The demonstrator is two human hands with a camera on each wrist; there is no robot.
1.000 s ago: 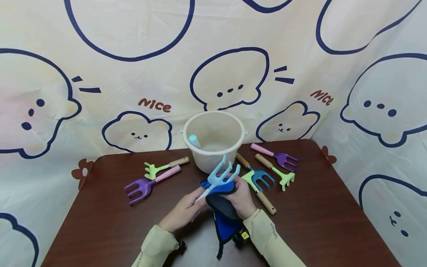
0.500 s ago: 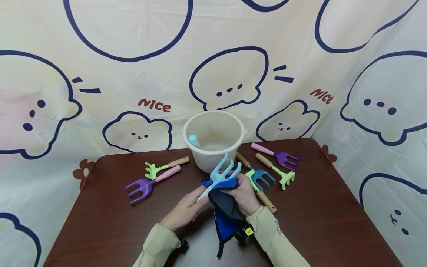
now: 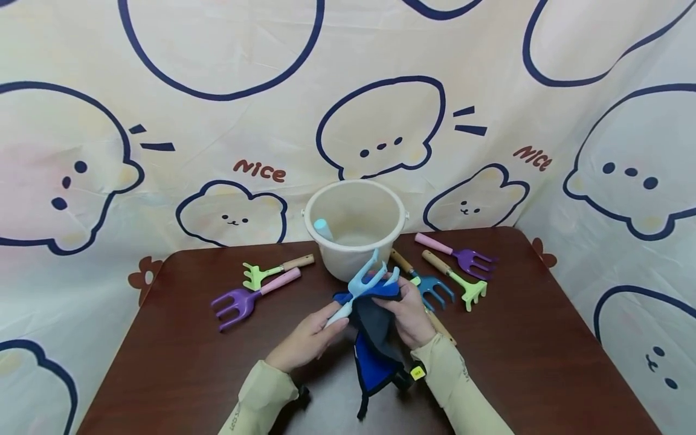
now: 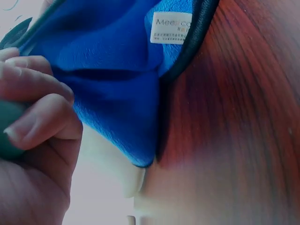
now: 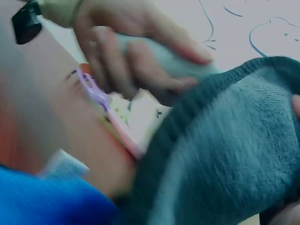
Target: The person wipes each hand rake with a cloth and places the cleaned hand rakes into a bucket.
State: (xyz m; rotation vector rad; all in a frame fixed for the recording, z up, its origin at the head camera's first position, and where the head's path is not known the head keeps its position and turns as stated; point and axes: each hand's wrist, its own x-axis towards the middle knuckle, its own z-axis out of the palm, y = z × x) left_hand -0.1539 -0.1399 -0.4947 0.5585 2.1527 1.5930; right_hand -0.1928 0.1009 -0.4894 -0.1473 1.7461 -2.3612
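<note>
In the head view, my left hand point(image 3: 303, 343) grips the handle of a light blue hand fork point(image 3: 359, 286), its tines angled up toward the right. My right hand point(image 3: 414, 319) pinches a blue and grey cloth point(image 3: 377, 370) with black edging, bunched behind and beside the fork's head. The lower part of this cloth hangs down toward the table. The left wrist view has the left hand point(image 4: 44, 117) with fingers curled round the handle, beside the cloth's blue side and its white label point(image 4: 171, 28). Grey cloth point(image 5: 234, 150) fills much of the blurred right wrist view.
A white bucket point(image 3: 342, 261) stands at the table's back with a light blue handle point(image 3: 323, 228) inside. Purple point(image 3: 239, 305) and green point(image 3: 258, 275) tools lie left; several more, including a blue fork point(image 3: 432, 286), lie right. A printed curtain point(image 3: 304, 121) hangs behind.
The head view has turned slightly left, so the scene shifts right. My right hand has moved a little right with the cloth along the fork's head. The left hand keeps its grip.
</note>
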